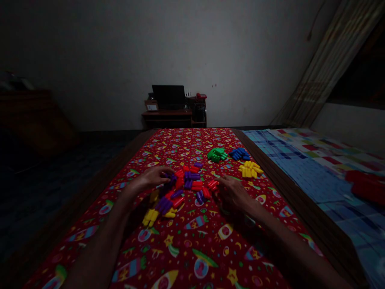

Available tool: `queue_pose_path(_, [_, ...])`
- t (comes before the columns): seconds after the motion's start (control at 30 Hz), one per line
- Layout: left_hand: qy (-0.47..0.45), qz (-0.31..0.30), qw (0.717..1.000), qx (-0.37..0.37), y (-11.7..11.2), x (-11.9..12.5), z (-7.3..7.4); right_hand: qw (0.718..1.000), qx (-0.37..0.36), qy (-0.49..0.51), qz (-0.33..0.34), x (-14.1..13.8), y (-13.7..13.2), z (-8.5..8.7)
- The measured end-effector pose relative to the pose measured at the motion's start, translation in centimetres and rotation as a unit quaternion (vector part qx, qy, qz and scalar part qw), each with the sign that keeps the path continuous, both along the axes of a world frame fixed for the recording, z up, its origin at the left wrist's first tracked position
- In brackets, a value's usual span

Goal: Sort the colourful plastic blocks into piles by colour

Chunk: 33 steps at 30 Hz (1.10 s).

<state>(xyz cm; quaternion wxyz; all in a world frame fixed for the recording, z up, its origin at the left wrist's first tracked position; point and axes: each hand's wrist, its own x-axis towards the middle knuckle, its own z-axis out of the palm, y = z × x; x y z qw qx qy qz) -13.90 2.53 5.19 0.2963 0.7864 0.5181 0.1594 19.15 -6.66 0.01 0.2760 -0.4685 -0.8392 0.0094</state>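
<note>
A loose heap of red and purple plastic pieces (192, 176), short ribbed blocks, lies mid-table on the red patterned cloth (198, 245). My left hand (152, 177) reaches in from the heap's left side, thumb and fingers closed around a dark purple piece (171, 180). On the other side, my right hand (234, 192) has its fingertips pinched at a red piece (213, 185); the lower fingers are in shadow. Nearer me, yellow pieces (150, 217) lie partly beneath purple ones (164, 204). A purple piece (200, 197) and a red piece (206, 193) sit between my hands.
Beyond my right hand are separate piles of green pieces (217, 154), blue pieces (240, 153) and yellow pieces (250, 169). A bed or mat with checked cloth (300, 168) adjoins on the right. A desk (167, 116) with a dark monitor (169, 96) stands against the far wall.
</note>
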Motion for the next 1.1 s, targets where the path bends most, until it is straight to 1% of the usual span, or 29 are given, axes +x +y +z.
queue_pose_path(0.07, [-0.055,-0.01,0.998,-0.016,-0.2,0.9,-0.1,0.999,-0.024,-0.001,0.037,-1.5,0.1,0.1])
queue_pose_path(0.13, [-0.099,-0.017,0.994,-0.035,-0.5,1.9,-0.3,0.997,-0.03,0.026,0.068,-2.9,0.6,0.1])
queue_pose_path(0.27, [-0.172,-0.059,0.98,-0.086,-1.6,3.8,-0.6,0.986,0.006,0.131,0.106,-5.4,1.6,0.1])
queue_pose_path(0.33, [-0.201,-0.088,0.97,-0.103,-2.2,4.7,-0.9,0.979,0.01,0.154,0.13,-6.2,1.7,0.2])
queue_pose_path(0.43, [-0.216,-0.124,0.962,-0.112,-2.6,5.8,-1.7,0.976,-0.015,0.144,0.162,-6.5,1.5,0.1])
queue_pose_path(0.5, [-0.195,-0.133,0.966,-0.101,-2.4,6.0,-2.0,0.982,-0.03,0.126,0.141,-6.4,1.5,-0.2])
queue_pose_path(0.57, [-0.152,-0.121,0.978,-0.07,-1.9,5.5,-1.7,0.989,-0.03,0.106,0.103,-6.1,1.6,-0.8])
queue_pose_path(0.63, [-0.098,-0.08,0.992,-0.013,-1.4,4.0,-0.7,0.992,-0.019,0.097,0.083,-5.8,1.8,-1.4])
queue_pose_path(0.7, [-0.041,-0.02,0.997,0.057,-1.1,1.7,0.5,0.991,-0.013,0.101,0.087,-5.6,1.9,-1.8])
queue_pose_path(0.77, [0.032,0.026,0.994,0.099,-1.4,-1.0,1.0,0.989,-0.01,0.11,0.094,-5.6,2.0,-1.9])
queue_pose_path(0.83, [0.102,0.042,0.99,0.086,-2.3,-3.3,0.4,0.989,-0.009,0.117,0.092,-5.7,1.9,-1.9])
queue_pose_path(0.9, [0.134,0.04,0.989,0.049,-3.5,-4.6,-1.0,0.989,-0.005,0.119,0.083,-5.8,1.9,-1.6])
queue_pose_path(0.93, [0.131,0.037,0.99,0.038,-4.1,-4.8,-1.8,0.99,-0.002,0.117,0.082,-5.9,1.8,-1.5])
queue_pose_path(1.0, [0.105,0.035,0.993,0.042,-5.1,-4.4,-3.2,0.989,0.006,0.112,0.092,-5.9,1.8,-1.3])
queue_pose_path(1.03, [0.089,0.04,0.994,0.051,-5.3,-4.0,-3.6,0.989,0.012,0.11,0.102,-6.0,1.7,-1.2])
queue_pose_path(1.1, [0.058,0.079,0.992,0.08,-5.5,-3.1,-3.9,0.987,0.025,0.106,0.118,-6.0,1.6,-1.1])
